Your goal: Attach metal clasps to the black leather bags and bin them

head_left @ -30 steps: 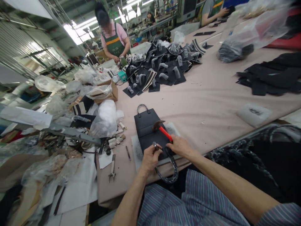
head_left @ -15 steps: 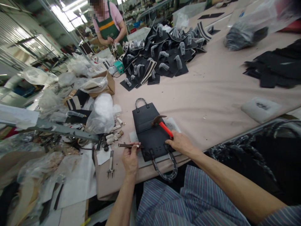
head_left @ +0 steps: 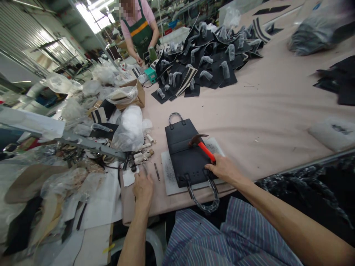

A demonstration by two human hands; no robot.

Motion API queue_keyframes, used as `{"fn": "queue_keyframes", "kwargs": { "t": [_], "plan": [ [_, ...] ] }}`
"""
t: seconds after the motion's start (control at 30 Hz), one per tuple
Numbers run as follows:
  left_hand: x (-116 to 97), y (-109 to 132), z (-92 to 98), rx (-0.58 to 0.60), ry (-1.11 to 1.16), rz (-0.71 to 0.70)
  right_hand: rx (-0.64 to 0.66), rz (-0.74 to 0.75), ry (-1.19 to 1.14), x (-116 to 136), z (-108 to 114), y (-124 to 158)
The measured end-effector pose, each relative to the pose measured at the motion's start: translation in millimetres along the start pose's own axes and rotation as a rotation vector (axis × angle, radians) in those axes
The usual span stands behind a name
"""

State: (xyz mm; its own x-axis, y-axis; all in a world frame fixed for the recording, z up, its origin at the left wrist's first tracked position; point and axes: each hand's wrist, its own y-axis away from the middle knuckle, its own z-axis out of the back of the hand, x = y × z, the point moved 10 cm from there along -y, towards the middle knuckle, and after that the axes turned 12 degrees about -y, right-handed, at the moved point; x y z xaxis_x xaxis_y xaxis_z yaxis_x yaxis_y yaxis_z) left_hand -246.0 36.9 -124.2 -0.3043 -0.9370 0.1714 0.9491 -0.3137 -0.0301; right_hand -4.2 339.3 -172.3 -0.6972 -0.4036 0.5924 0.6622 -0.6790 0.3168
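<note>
My right hand [head_left: 223, 168] is wrapped round the red handle of a hammer [head_left: 206, 150], whose dark head rests over a black bag panel [head_left: 183, 147]. That hand's fingers also touch the panel's right edge. The panel lies flat, with a wrapped handle at each end, on a speckled white slab [head_left: 169, 177]. To the left, my left hand [head_left: 142, 187] is closed over metal dividers [head_left: 145, 169]; only a bit of metal shows past its fingers. Between that hand and the slab lies a thin metal punch [head_left: 157, 171] on the table.
White rolls [head_left: 143, 156] and plastic bags [head_left: 129, 129] crowd the left side beside a metal bar [head_left: 91, 145]. Black panels with wrapped handles [head_left: 205, 66] are heaped at the back. A co-worker in a green apron [head_left: 142, 37] stands beyond. A white packet [head_left: 332, 133] lies right.
My left hand has let go of the punch, leaving it on the table, and moved left onto the dividers. My right hand still holds the hammer over the panel. The view has shifted slightly.
</note>
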Motion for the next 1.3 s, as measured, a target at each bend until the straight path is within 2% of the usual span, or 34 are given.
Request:
{"fn": "queue_keyframes", "kwargs": {
  "t": [0.07, 0.13, 0.23, 0.3, 0.43, 0.53, 0.6, 0.67, 0.73, 0.77, 0.87, 0.93, 1.1, 1.3],
  "plan": [
    [-9.4, 0.1, 2.0, -0.019, 0.036, -0.04, 0.004, 0.003, 0.009, -0.4, -1.3, -0.3],
    [-19.4, -4.4, -9.8, 0.076, 0.109, -0.077, 0.017, 0.011, 0.018, -1.3, -4.1, -1.4],
    [-27.1, -16.5, -34.2, 0.262, 0.165, -0.051, 0.035, 0.019, 0.036, -2.7, -7.7, -3.6],
    [-28.5, -26.4, -43.0, 0.315, 0.196, -0.014, 0.037, 0.023, 0.044, -2.4, -8.0, -4.2],
    [-34.7, -41.6, -48.6, 0.378, 0.291, -0.024, 0.03, 0.008, 0.033, -1.5, -5.6, -3.4],
    [-39.9, -42.7, -42.2, 0.42, 0.398, -0.05, 0.015, -0.004, -0.004, -1.3, -2.4, -2.9],
    [-46.7, -36.9, -28.9, 0.4, 0.562, -0.055, 0.005, -0.011, -0.029, -1.8, -0.6, -2.7],
    [-62.0, -23.8, -9.4, 0.346, 0.89, -0.079, 0.002, -0.009, -0.037, -1.8, 0.4, -2.7],
    [-87.3, -1.6, 8.7, 0.316, 1.222, -0.164, 0.001, -0.003, -0.042, -1.6, 0.9, -2.7],
    [-103.0, 12.1, 15.3, 0.318, 1.315, -0.232, 0.001, -0.003, -0.045, -1.8, 0.9, -2.8],
    [-145.8, 51.2, 22.5, 0.303, 1.298, -0.429, -0.002, -0.012, -0.043, -3.5, 1.1, -2.9],
    [-161.7, 67.3, 19.7, 0.271, 1.259, -0.49, -0.005, -0.014, -0.034, -3.9, 1.3, -2.9],
    [-164.3, 75.1, 9.6, 0.195, 1.243, -0.515, -0.003, -0.006, -0.037, -4.0, 1.5, -2.9],
    [-162.8, 75.3, 3.9, 0.166, 1.222, -0.522, -0.009, 0.02, -0.051, -4.0, 1.6, -2.9]
  ]
}}
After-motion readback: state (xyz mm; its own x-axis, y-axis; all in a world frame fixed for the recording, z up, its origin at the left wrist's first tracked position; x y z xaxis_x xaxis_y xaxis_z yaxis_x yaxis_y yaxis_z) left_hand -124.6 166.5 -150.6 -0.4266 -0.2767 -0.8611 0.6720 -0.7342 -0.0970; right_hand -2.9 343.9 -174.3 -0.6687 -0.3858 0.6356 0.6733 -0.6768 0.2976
